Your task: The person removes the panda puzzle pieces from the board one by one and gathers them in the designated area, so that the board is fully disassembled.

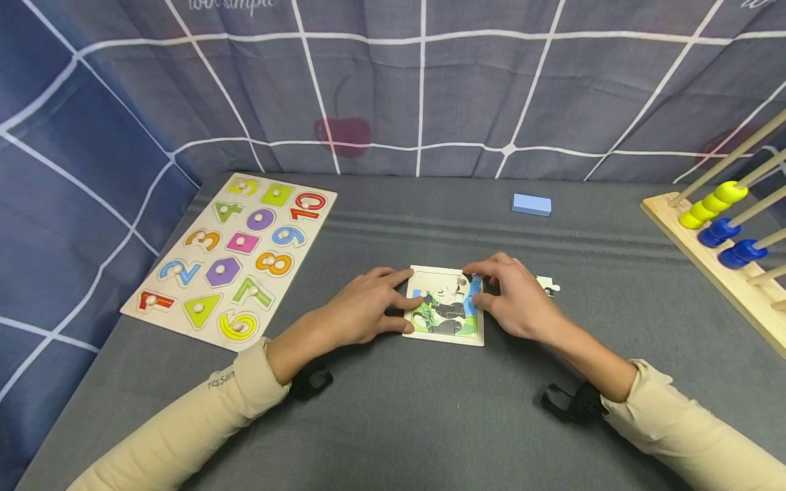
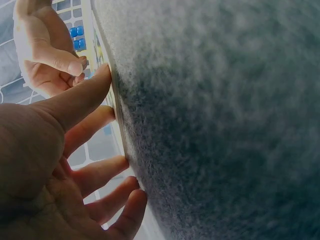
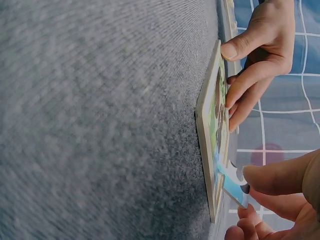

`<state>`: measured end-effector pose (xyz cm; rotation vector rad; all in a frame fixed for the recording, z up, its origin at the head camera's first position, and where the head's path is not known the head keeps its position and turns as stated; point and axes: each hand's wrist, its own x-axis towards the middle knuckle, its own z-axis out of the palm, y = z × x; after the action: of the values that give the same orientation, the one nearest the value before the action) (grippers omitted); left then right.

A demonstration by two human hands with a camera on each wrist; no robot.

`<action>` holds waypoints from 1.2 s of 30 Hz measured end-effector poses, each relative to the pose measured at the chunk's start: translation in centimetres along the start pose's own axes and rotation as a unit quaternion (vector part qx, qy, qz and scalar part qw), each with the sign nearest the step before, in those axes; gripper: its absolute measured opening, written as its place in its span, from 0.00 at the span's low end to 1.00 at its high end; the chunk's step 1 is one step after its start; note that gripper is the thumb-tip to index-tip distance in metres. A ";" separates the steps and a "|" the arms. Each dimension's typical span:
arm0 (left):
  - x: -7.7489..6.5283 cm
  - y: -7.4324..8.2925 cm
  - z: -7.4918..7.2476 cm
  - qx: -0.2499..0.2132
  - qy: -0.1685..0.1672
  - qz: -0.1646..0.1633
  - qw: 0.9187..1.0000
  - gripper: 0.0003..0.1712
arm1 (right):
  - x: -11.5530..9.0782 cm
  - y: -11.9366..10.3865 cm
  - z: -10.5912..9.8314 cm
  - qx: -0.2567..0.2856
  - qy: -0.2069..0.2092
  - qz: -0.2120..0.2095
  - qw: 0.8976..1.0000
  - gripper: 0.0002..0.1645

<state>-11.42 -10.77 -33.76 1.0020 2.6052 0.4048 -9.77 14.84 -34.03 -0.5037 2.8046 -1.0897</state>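
Observation:
A small wooden jigsaw puzzle with a panda picture (image 1: 447, 326) lies flat in its square frame on the grey cloth. My left hand (image 1: 367, 308) rests on the frame's left side, thumb and fingers fairly straight. Over the upper right corner, my right hand (image 1: 514, 294) pinches a puzzle piece (image 3: 233, 184) between thumb and fingers. That piece is blue, white and black; in the right wrist view it stands tilted, its lower edge at the puzzle. Another puzzle piece (image 1: 548, 285), white and black, lies just beyond the right hand, partly hidden by it.
At the left lies a wooden number and shape board (image 1: 209, 266) with knobbed pieces. A blue block (image 1: 531, 204) sits at the back. To the right stands a wooden bead rack (image 1: 712, 256) with yellow and blue beads. A grid-patterned curtain (image 1: 393, 88) hangs behind.

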 end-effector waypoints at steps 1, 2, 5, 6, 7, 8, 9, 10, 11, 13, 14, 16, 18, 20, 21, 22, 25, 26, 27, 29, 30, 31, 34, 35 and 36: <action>0.0 0.0 0.0 0.001 0.001 0.000 1.000 0.28 | 0.0 0.0 -0.1 0.001 0.000 0.002 1.000 0.22; 0.0 0.0 0.1 0.000 0.002 -0.002 1.000 0.29 | 0.0 0.0 -0.1 0.002 0.001 0.001 1.000 0.21; 0.0 0.0 0.2 -0.006 0.007 -0.008 1.000 0.34 | 0.0 0.0 -0.1 0.007 -0.002 0.000 1.000 0.19; 0.1 0.0 0.3 -0.010 0.007 -0.011 1.000 0.36 | 0.0 0.0 -0.1 0.009 -0.004 -0.003 1.000 0.19; 0.1 0.0 0.3 -0.014 0.009 -0.014 1.000 0.38 | 0.0 0.0 -0.1 0.012 -0.007 -0.006 1.000 0.19; 0.1 0.0 0.3 -0.018 0.009 -0.018 1.000 0.39 | 0.1 0.0 -0.1 0.015 -0.009 -0.009 1.000 0.18; 0.1 0.0 0.3 -0.020 0.009 -0.022 1.000 0.41 | 0.1 0.1 -0.1 0.018 -0.012 -0.011 1.000 0.18; 0.1 0.0 0.3 -0.023 0.009 -0.026 0.999 0.42 | 0.2 0.1 -0.1 0.020 -0.014 -0.012 1.000 0.18; 0.1 0.1 0.3 -0.024 0.007 -0.031 0.999 0.42 | 0.2 0.1 0.0 0.023 -0.016 -0.013 1.000 0.18; 0.2 0.1 0.3 -0.023 0.005 -0.036 0.999 0.43 | 0.3 0.2 0.0 0.027 -0.018 -0.012 0.999 0.18; 0.2 0.1 0.3 -0.022 0.004 -0.038 0.999 0.43 | 0.3 0.3 0.0 0.027 -0.018 -0.011 0.999 0.18; 0.2 0.0 0.2 -0.021 0.003 -0.038 0.999 0.41 | 0.3 0.3 0.0 0.029 -0.020 -0.009 0.999 0.18; 0.2 -0.1 0.2 -0.017 0.004 -0.032 0.999 0.39 | 0.4 0.4 0.0 0.030 -0.021 -0.007 0.999 0.18; 0.3 -0.1 0.2 -0.017 0.004 -0.027 0.999 0.37 | 0.4 0.5 0.0 0.031 -0.023 -0.006 0.999 0.18; 0.3 -0.1 0.2 -0.018 0.005 -0.026 1.000 0.36 | 0.4 0.5 0.0 0.032 -0.024 -0.006 0.999 0.18; 0.3 -0.1 0.2 -0.017 0.007 -0.023 1.000 0.36 | 0.4 0.5 -0.1 0.033 -0.025 -0.007 0.999 0.18; 0.3 -0.1 0.2 -0.018 0.008 -0.022 1.000 0.35 | 0.5 0.5 -0.1 0.035 -0.028 -0.007 0.999 0.18; 0.3 -0.1 0.2 -0.016 0.009 -0.022 1.000 0.35 | 0.5 0.5 -0.1 0.036 -0.029 -0.008 0.999 0.18; 0.3 -0.1 0.2 -0.015 0.011 -0.022 1.000 0.36 | 0.5 0.5 -0.1 0.036 -0.030 -0.008 0.999 0.18; 0.3 -0.1 0.3 -0.019 0.011 -0.026 0.999 0.36 | 0.6 0.6 -0.1 0.038 -0.031 -0.009 0.999 0.18; 0.3 -0.1 0.3 -0.022 0.013 -0.029 0.999 0.37 | 0.6 0.7 -0.1 0.039 -0.031 -0.011 0.999 0.19; 0.3 -0.1 0.3 -0.026 0.014 -0.032 0.999 0.39 | 0.7 0.7 -0.1 0.041 -0.032 -0.011 0.999 0.19; 0.4 -0.1 0.3 -0.037 0.018 -0.041 0.998 0.43 | 0.8 0.9 -0.1 0.047 -0.034 -0.010 0.998 0.20; 0.4 -0.2 0.3 -0.037 0.018 -0.043 0.998 0.44 | 0.8 0.9 -0.1 0.049 -0.035 -0.008 0.998 0.20; 0.4 -0.2 0.3 -0.035 0.018 -0.043 0.998 0.45 | 0.9 1.0 -0.1 0.052 -0.035 -0.007 0.998 0.20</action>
<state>-11.71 -10.56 -34.15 0.8654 2.6360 0.4929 -10.86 15.29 -34.60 -0.5405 2.6712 -1.1888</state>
